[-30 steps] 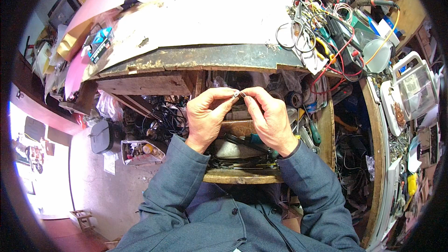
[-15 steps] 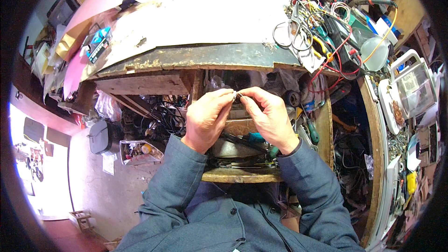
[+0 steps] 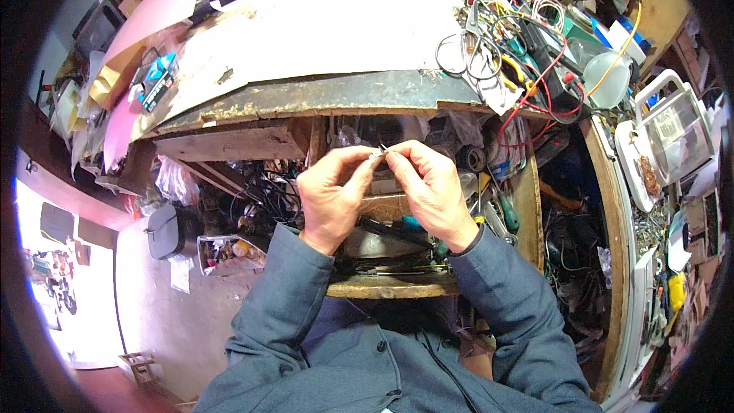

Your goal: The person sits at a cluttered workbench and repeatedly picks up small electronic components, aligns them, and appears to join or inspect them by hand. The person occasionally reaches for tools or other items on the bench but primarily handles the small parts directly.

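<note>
A small piece (image 3: 383, 148), dark and light, sits between my fingertips just above the middle of the frame, too tiny for its kind to be made out. The likeliest trouble, I judge, is dropping it: my grip is only a narrow pinch, and a slip or an uneven pull between the hands could flick it loose. Directly below is an open drawer (image 3: 394, 289) at centre, crowded with tools and dark odds and ends, where something this small could easily be lost. Pressing too hard might also bend it, if it is thin. My left hand (image 3: 330, 195), left of centre, has its thumb and forefinger drawn together, clamped on the piece, the other fingers curled in behind. My right hand (image 3: 432, 193), right of centre, mirrors it, thumb and forefinger closed on the same spot, so that the two sets of fingertips nearly touch. I cannot tell whether they share one part or two joined ones. Both hands hang in the air, in front of the worn edge of the workbench (image 3: 329, 95), which spans the upper part of the frame.
</note>
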`<state>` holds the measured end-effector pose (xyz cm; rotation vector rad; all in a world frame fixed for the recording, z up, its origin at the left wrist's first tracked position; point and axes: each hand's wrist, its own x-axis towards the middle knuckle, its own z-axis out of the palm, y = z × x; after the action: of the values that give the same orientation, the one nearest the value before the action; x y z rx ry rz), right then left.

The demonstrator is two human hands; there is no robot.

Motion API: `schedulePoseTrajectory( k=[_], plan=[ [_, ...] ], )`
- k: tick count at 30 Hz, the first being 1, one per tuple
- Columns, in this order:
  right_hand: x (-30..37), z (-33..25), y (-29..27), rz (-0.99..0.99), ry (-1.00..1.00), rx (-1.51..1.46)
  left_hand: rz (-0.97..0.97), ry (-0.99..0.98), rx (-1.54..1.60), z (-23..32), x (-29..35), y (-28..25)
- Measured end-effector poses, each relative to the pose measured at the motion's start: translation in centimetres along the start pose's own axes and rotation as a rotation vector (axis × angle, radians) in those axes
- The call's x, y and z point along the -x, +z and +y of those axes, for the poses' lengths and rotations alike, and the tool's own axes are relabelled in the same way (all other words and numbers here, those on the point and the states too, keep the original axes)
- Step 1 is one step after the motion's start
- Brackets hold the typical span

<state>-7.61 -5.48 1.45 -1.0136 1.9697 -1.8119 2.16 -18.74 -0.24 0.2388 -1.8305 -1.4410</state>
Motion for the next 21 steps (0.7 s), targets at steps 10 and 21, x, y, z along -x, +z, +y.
schedulePoseTrajectory(
  k=[10, 21],
  plan=[
    [0.0, -0.2, 0.4, -0.033, -0.062, -0.1, -0.073, -0.437, 0.752, -1.0, -1.2, -0.9],
    [0.0, 0.2, 0.6, -0.058, 0.022, -0.233, -0.211, -0.653, 1.022, -2.2, -1.4, -1.3]
  ],
)
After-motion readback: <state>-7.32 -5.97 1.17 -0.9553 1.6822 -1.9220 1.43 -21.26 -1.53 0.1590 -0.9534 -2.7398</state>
